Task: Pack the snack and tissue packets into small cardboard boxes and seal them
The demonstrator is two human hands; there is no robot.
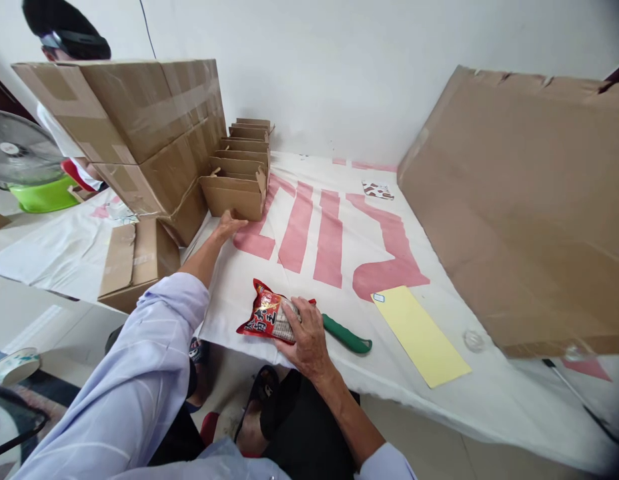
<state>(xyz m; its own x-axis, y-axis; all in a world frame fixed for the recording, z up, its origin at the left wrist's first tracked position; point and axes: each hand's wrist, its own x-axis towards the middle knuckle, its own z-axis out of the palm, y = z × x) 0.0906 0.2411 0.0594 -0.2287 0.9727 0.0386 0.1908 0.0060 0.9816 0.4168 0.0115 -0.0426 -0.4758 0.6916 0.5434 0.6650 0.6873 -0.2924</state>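
My left hand (231, 225) is at the near foot of the front open cardboard box (233, 200), touching it with its fingers apart. Several such boxes stand in a row behind this one. Near the table's front edge, my right hand (308, 335) is closed over the right end of a red food packet (266, 310) with large printed characters and a pale window. The packet lies on the white cloth (334, 320), and my fingers cover part of it. Just right of that hand lies a curved green tool (348, 335), perhaps a folded saw; its left end is hidden.
Large taped cartons (154, 127) are stacked at the left, with a smaller carton (134, 260) before them. A big cardboard panel (534, 213) rises at the right. A yellow card (420, 337) and a patterned card (377, 190) lie on the cloth. Another person (64, 33) is behind the cartons.
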